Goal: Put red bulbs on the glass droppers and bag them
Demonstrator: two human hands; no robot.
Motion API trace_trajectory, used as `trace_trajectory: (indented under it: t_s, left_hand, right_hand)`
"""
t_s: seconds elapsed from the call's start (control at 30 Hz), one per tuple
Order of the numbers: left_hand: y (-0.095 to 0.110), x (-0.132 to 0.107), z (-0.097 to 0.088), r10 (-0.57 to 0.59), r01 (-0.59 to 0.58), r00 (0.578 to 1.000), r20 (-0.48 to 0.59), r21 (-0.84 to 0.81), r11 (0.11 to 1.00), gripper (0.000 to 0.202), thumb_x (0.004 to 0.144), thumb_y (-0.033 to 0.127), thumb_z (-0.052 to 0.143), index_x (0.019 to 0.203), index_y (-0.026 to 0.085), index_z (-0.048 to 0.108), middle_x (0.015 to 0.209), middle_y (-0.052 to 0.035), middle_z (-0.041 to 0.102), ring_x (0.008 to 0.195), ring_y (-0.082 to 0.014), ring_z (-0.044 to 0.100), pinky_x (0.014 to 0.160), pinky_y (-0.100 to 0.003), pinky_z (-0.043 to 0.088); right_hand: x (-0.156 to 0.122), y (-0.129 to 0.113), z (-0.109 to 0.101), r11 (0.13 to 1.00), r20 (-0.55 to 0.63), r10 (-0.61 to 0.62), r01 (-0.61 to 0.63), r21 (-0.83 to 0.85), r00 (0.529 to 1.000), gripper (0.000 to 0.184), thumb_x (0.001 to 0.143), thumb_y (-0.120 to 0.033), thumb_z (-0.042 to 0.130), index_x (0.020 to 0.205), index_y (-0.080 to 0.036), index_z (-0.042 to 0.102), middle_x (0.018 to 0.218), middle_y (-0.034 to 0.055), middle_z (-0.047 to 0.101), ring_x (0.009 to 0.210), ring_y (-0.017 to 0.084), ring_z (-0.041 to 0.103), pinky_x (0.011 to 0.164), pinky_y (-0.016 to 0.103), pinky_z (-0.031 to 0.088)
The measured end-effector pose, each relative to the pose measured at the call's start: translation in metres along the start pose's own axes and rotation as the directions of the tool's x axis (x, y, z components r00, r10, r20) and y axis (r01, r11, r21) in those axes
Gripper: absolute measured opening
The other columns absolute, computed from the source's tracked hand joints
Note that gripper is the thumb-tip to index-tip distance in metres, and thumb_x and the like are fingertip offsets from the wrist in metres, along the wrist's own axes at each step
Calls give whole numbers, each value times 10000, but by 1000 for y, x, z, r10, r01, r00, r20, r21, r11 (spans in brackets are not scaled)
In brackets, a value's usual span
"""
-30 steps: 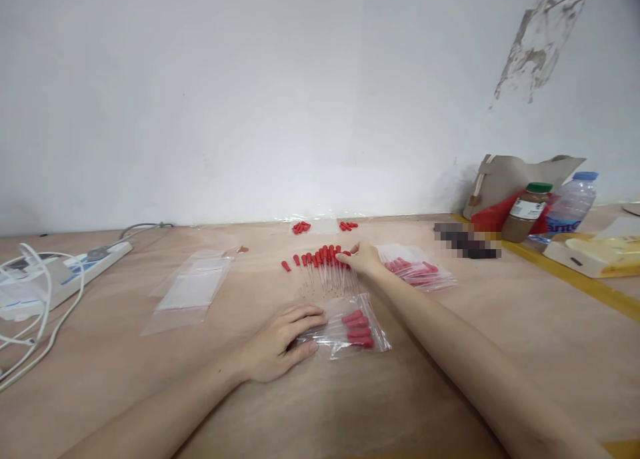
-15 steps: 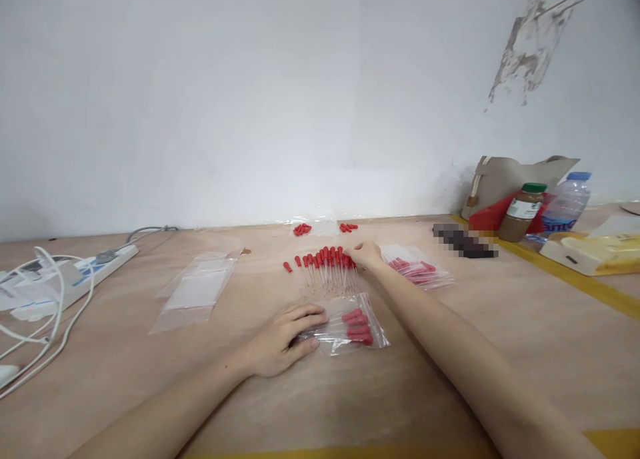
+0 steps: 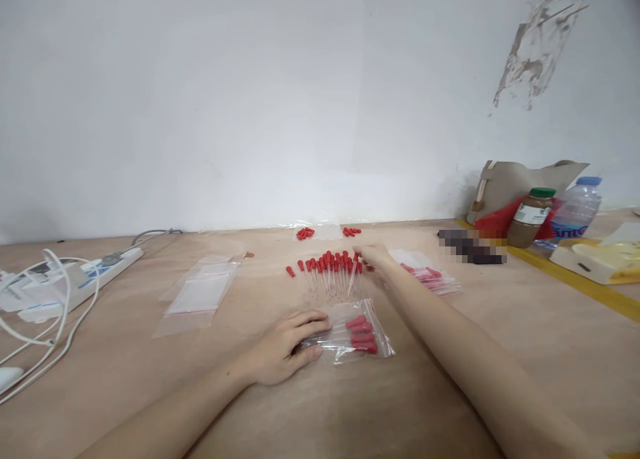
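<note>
A row of glass droppers with red rubber bulbs lies on the wooden table. My right hand reaches to the right end of the row and pinches one dropper by its bulb, tilting it. My left hand rests on the open end of a clear zip bag that holds several droppers. Its fingers are curled around the bag's edge.
A filled dropper bag lies right of my right hand. Empty zip bags sit at left. A power strip with white cables is far left. Loose red bulbs lie by the wall. A bag, jar and bottle stand at right.
My right hand has closed on a dropper at the row's right end and lifted it slightly. My left hand stays on the bag. The camera has shifted a little.
</note>
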State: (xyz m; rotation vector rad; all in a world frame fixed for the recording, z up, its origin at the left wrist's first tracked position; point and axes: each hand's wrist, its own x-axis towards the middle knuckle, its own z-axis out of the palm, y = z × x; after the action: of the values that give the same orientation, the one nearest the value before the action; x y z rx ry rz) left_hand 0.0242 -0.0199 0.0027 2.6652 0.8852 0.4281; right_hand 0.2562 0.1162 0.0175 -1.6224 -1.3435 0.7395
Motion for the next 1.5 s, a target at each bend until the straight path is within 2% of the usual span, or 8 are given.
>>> trace_trajectory:
  t_s: [0.17,0.37,0.57,0.8,1.0,1.17,1.3,1.5]
  left_hand:
    - [-2,0,1,10,-10,1000,-18,-19,1000,386,877,332,417,1258,270,431,1291,-52,439,1175,-218,398,988,-395,329]
    - [-4,0,1,-6,6,1000,0,-25,1000,392,877,341,417,1264,278,422,1308,-43,426,1194,-221,379,994,-402,320]
    - [-1,1,-1,-17,17,1000,22,-9,1000,388,886,331,398,1270,273,402,1319,-38,411,1207,-214,362,1002,-403,308]
    - [1,1,-2,-24,24,1000,4,1,1000,422,884,343,402,1288,238,340,1282,-61,443,1182,-207,385,990,-386,324]
    - [-1,0,0,-33,33,999,-8,-9,999,412,881,346,404,1276,237,355,1277,-64,448,1170,-214,398,984,-390,330]
    - [0,0,0,-58,58,998,0,4,998,421,883,355,397,1286,246,343,1292,-60,432,1179,-215,390,983,-393,332]
    - [0,0,0,-47,47,999,-13,-2,999,436,883,351,396,1301,252,319,1293,-62,430,1168,-219,401,970,-398,343]
    - [0,1,0,-48,48,999,-3,-6,999,440,882,343,402,1302,253,310,1294,-58,428,1163,-212,405,965,-390,348]
  right_hand:
    - [-26,-3,-51,978,-17,-64,66,196,998,145,810,-247,430,747,-152,519,693,26,602,484,46,512,448,138,427]
    - [-68,54,-85,896,-130,-98,145,419,987,266,730,-434,552,759,-175,500,601,-7,548,483,86,524,458,191,463]
    - [-78,79,-72,825,-99,-80,122,551,992,370,638,-509,623,746,-184,485,601,-27,538,518,90,535,518,213,486]
    - [-86,81,-59,740,64,-2,-42,671,998,302,658,-435,649,727,-187,491,642,-24,562,566,89,571,596,234,509]
    - [-94,83,-60,755,130,-67,-35,655,989,304,660,-432,655,709,-179,494,652,-28,569,544,79,566,568,223,500]
    - [-98,78,-65,728,173,-27,-99,679,985,285,640,-402,683,718,-175,529,683,-22,581,605,82,573,642,234,505]
    - [-102,72,-63,774,215,-30,-114,623,976,291,604,-353,715,785,-167,583,715,-19,590,605,68,553,647,218,489]
    - [-108,62,-49,876,190,-107,2,482,976,300,566,-349,724,713,-161,543,641,-11,607,568,92,544,587,233,455]
